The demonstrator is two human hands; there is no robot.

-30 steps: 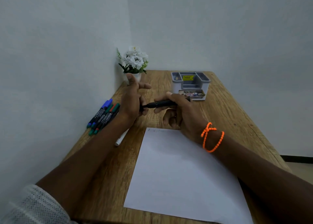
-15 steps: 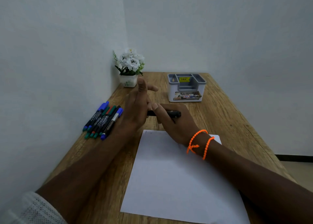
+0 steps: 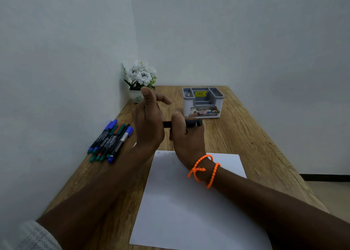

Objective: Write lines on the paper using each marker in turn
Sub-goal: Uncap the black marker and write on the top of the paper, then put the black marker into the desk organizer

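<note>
The wooden table (image 3: 246, 145) stands in a corner, with pale walls along its left and far edges. A white sheet of paper (image 3: 189, 212) lies flat on the near half of the table, its far edge just below the two hands; its visible surface appears unmarked apart from a faint speck near the far left corner.

Both forearms extend over the table from the near side. The right wrist carries an orange beaded bracelet (image 3: 204, 171) and is positioned over the far part of the paper.

The right hand (image 3: 187, 134) is closed around a black marker (image 3: 191, 122), held roughly level above the table, beyond the paper's far edge. One end of the marker projects to the right of the fist; the other end projects left toward the left hand (image 3: 148, 123). The left hand is raised on edge with the fingers partly extended and the thumb up. Its palm side meets the left end of the marker, but the contact is hidden, so it cannot be determined whether this hand grips the marker or its cap.

A grey desk organiser (image 3: 203, 103) with several compartments and a yellow price label stands on the far part of the table. A small white pot of white artificial flowers (image 3: 141, 75) stands in the far left corner.

A group of markers (image 3: 110, 141) with blue, green and red caps lies side by side, touching, near the left edge of the table, well apart from the paper.
</note>
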